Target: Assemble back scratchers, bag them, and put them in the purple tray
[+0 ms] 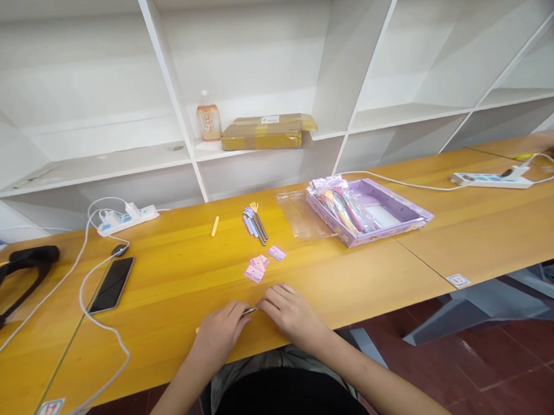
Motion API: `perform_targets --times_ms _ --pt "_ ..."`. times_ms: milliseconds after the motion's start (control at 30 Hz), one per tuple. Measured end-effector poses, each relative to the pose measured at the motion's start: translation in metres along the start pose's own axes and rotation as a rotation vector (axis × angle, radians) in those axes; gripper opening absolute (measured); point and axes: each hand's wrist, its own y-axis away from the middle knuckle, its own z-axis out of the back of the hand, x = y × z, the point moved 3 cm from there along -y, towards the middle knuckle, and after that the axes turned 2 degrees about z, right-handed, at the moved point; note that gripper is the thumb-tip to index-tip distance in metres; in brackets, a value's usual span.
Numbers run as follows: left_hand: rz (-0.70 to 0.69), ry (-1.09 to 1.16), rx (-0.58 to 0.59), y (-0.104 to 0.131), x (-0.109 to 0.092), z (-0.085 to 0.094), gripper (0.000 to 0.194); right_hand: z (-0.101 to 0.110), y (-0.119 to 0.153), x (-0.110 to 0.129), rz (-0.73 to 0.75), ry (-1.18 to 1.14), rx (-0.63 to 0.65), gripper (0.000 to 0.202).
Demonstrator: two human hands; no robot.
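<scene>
Near the table's front edge, my left hand is closed around a thin metal rod. A small yellow end shows behind that hand and may belong to the same piece. My right hand has its fingers curled at the rod's other tip, in a pinch. Ahead of my hands lie several small printed cards, pink and purple. Beyond them is a group of slim sticks with hand-shaped heads, some purple or blue, some dark-shafted. A yellow stick rests apart to their left.
A purple box holds bagged sticks, with clear plastic wrap beside it. At left are a phone, white cables and a power strip. Another strip lies right. The shelf holds a bottle and a taped carton.
</scene>
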Motion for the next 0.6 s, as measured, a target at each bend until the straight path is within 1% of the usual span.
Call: perform_targets --times_ms 133,200,233,300,400,467,533,600 --pt "0.012 -0.069 0.015 -0.002 0.001 -0.003 0.027 -0.005 0.000 -0.004 0.004 0.068 -0.019 0.023" --pt "0.019 -0.136 0.008 -0.001 0.008 0.002 0.028 -0.005 0.007 -0.016 -0.001 0.125 -0.027 0.024" --pt "0.026 -0.181 -0.001 0.001 0.016 0.008 0.028 -0.003 0.014 -0.027 -0.017 0.154 -0.029 0.023" --pt "0.060 -0.282 -0.027 0.009 0.042 0.026 0.026 0.009 0.034 -0.059 -0.085 0.212 -0.027 0.020" --pt "0.168 -0.363 -0.065 0.032 0.096 0.059 0.024 0.040 0.081 -0.121 -0.253 0.315 -0.028 0.015" --pt "0.188 -0.357 -0.106 0.050 0.124 0.077 0.024 0.061 0.112 -0.154 -0.303 0.389 -0.032 0.017" --pt "0.156 -0.329 -0.111 0.063 0.136 0.086 0.028 0.076 0.134 -0.173 -0.333 0.448 -0.055 0.020" --pt "0.134 -0.311 -0.132 0.068 0.135 0.085 0.032 0.082 0.145 -0.180 -0.352 0.463 -0.056 0.022"
